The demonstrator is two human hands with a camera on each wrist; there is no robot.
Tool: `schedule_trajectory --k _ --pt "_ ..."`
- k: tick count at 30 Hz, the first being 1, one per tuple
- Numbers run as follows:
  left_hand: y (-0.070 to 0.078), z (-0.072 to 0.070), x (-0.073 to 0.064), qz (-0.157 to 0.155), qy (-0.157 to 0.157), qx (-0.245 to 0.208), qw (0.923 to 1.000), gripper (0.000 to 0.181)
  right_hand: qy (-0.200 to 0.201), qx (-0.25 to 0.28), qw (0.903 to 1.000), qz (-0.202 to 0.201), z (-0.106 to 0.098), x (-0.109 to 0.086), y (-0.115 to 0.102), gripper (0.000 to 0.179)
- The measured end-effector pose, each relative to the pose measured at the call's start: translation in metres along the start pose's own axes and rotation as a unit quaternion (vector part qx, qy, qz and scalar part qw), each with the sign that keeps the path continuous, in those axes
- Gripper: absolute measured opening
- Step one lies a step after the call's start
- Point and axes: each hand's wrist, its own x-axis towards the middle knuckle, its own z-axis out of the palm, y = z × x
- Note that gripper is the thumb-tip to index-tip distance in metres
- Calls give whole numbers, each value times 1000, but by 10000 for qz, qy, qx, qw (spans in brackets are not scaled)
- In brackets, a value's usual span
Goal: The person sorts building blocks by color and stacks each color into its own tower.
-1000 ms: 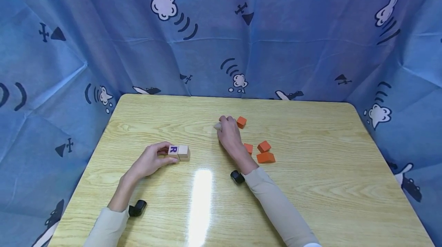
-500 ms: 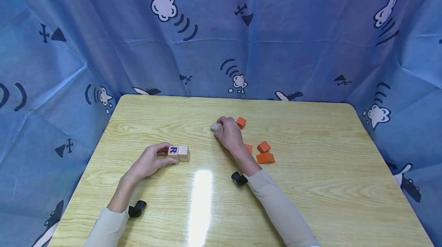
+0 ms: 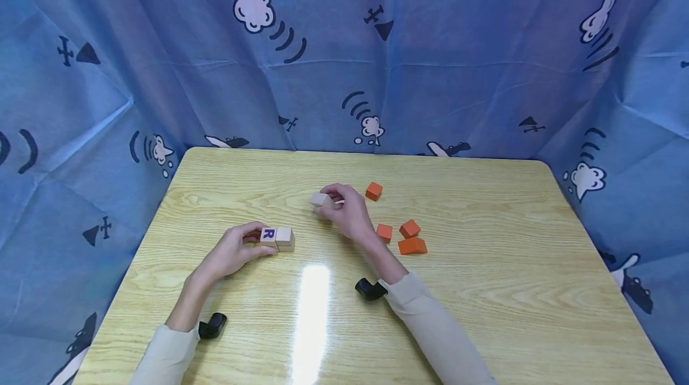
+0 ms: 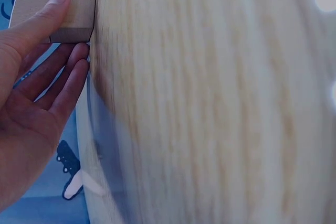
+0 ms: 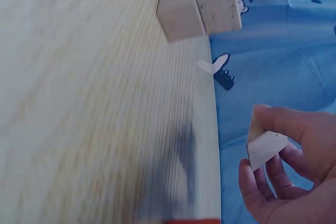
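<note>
On the table [image 3: 484, 289], centre-left, your left hand [image 3: 228, 250] grips the R block [image 3: 268, 234]; up-right of it, your right hand [image 3: 348, 213] pinches a white block [image 3: 319, 199].

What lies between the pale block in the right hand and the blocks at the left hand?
In the head view, bare tabletop alone shows between the pale block in the right hand and the blocks at the left hand.

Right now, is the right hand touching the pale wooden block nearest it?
Touching: the right wrist view shows the right hand pinching the pale wooden block from two sides.
</note>
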Motion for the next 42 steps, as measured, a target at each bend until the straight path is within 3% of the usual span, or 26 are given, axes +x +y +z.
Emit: schedule_trajectory --k 8,17,24,31,42 --pt "1 -1 1 -79 -4 -46 10000 33 -322 413 9986 -57 12 -8 -11 38" --pt "-1 -1 1 30 14 -32 10000 34 -868 823 9920 -412 27 -15 -19 39" --pt "0 -1 2 47 -49 -162 9998 31 -1259 545 9869 -847 40 -20 -22 42" --pt "-2 -1 2 11 -87 -220 9997 29 -1297 135 9796 -1528 51 -24 -22 41" --pt "-3 -1 2 50 -155 -317 9994 29 -1411 -218 9725 -1842 59 -25 -22 41"
